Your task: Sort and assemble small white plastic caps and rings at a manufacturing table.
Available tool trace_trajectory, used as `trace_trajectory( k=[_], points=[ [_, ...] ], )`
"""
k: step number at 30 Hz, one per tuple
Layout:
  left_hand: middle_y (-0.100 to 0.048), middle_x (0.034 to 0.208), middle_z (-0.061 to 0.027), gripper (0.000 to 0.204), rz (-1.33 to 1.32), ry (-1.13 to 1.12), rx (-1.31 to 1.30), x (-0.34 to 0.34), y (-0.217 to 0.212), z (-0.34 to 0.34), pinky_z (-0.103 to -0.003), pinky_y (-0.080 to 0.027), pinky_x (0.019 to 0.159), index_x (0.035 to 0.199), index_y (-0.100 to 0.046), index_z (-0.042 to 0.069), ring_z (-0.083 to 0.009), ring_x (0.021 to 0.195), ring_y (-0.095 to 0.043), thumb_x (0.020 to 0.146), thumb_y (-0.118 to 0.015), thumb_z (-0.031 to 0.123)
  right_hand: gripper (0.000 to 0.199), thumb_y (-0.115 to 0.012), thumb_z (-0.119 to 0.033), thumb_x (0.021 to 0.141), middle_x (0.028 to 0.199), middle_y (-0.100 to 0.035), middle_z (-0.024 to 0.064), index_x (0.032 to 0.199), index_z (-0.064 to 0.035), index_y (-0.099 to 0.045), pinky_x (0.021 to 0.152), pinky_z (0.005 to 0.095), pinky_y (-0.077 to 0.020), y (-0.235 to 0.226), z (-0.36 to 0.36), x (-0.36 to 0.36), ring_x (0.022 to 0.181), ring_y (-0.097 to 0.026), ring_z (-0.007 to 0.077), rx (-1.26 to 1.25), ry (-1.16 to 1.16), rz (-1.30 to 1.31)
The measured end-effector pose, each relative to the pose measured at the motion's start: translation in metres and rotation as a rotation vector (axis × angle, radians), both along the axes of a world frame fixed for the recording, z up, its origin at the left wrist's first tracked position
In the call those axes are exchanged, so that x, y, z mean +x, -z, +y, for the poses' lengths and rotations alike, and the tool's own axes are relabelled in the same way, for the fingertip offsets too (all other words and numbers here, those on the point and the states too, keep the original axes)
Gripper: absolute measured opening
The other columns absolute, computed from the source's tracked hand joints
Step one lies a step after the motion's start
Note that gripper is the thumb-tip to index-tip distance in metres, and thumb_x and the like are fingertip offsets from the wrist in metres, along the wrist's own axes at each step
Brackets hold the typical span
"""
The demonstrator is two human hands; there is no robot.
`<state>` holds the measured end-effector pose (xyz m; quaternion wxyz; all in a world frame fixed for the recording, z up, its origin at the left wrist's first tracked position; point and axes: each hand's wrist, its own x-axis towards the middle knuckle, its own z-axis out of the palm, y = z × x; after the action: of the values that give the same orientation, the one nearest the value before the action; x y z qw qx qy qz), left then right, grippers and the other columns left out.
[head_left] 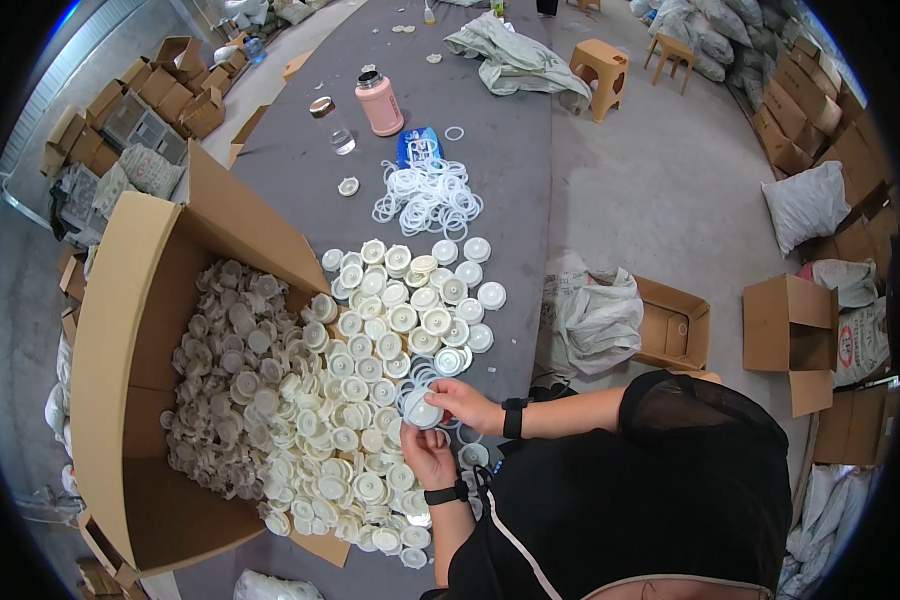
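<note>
Between my two hands is a round white plastic lid [423, 409]. My left hand [429, 455] grips it from below, and my right hand [461, 405] pinches its upper right edge; both are closed on it. Several translucent white rings [425, 372] lie just above my right hand, partly among the lids. A wide spread of similar white lids [350, 430] covers the grey table to the left of my hands. More lids sit in rows just above. Whether a ring is seated in the held lid, I cannot tell.
A large cardboard box [150, 400] lies on its side, spilling lids [235, 370] onto the table [300, 130]. Farther off are a pile of white rings [432, 195], a blue packet [419, 146], a pink bottle [379, 105] and a clear bottle [335, 130]. Open cartons [675, 325] stand on the floor at right.
</note>
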<state>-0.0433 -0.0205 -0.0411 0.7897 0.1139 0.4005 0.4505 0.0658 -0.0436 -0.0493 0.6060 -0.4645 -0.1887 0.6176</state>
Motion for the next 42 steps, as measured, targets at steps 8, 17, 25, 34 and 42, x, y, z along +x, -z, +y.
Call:
trace_trajectory(
  k=[8,17,25,34,42],
  points=[
    [-0.042,0.05,0.0039,0.025,-0.07,0.073,0.124,0.008,-0.014,-0.002,-0.02,-0.026,0.039,0.075,-0.049,0.009,-0.0056,0.036,-0.027,0.084,-0.04,0.03,0.027,-0.045,-0.03,0.085,0.07,-0.054,0.0001,0.08,-0.0042,-0.052,0.056,0.0204,-0.0411,-0.028,0.006,-0.004,0.062,-0.049,0.0049,0.111,0.103,0.053],
    [-0.047,0.051,0.0013,0.024,0.164,0.251,0.031,0.0,-0.044,0.025,-0.019,-0.027,0.032,0.067,-0.049,0.009,-0.006,0.034,-0.036,0.084,-0.043,0.026,0.023,-0.048,-0.026,0.084,0.071,-0.054,-0.0031,0.076,-0.0059,-0.056,0.058,0.0184,-0.0389,-0.036,0.01,-0.002,0.063,-0.048,0.0036,0.081,-0.008,0.228],
    [-0.05,0.056,0.0001,0.025,0.487,0.308,0.264,-0.014,-0.006,0.053,-0.019,-0.031,0.04,0.068,-0.052,0.006,-0.0065,0.042,-0.042,0.085,-0.047,0.023,0.031,-0.051,-0.035,0.081,0.052,-0.049,-0.0023,0.065,-0.0089,-0.057,0.035,0.022,-0.028,-0.005,0.037,0.018,0.04,-0.04,0.0061,-0.177,0.118,0.074],
    [-0.049,0.102,-0.019,0.032,1.809,-0.155,0.972,-0.097,0.061,0.155,-0.039,-0.033,0.086,0.1,-0.048,-0.005,-0.032,0.098,-0.045,0.072,-0.053,0.009,0.04,-0.037,-0.039,0.086,0.103,-0.053,0.0076,0.107,-0.0053,-0.045,0.071,0.0284,-0.0417,0.01,0.073,0.103,0.084,-0.051,0.0162,-0.141,0.39,0.287],
    [-0.053,0.098,-0.0156,0.029,1.603,-0.209,0.767,-0.09,0.065,0.148,-0.034,-0.038,0.08,0.101,-0.048,-0.005,-0.0252,0.088,-0.05,0.076,-0.055,0.009,0.042,-0.046,-0.035,0.082,0.102,-0.053,0.0093,0.111,-0.0044,-0.044,0.064,0.0264,-0.0444,0.046,0.056,0.053,0.079,-0.055,0.016,-0.22,-0.082,0.212]
  ],
)
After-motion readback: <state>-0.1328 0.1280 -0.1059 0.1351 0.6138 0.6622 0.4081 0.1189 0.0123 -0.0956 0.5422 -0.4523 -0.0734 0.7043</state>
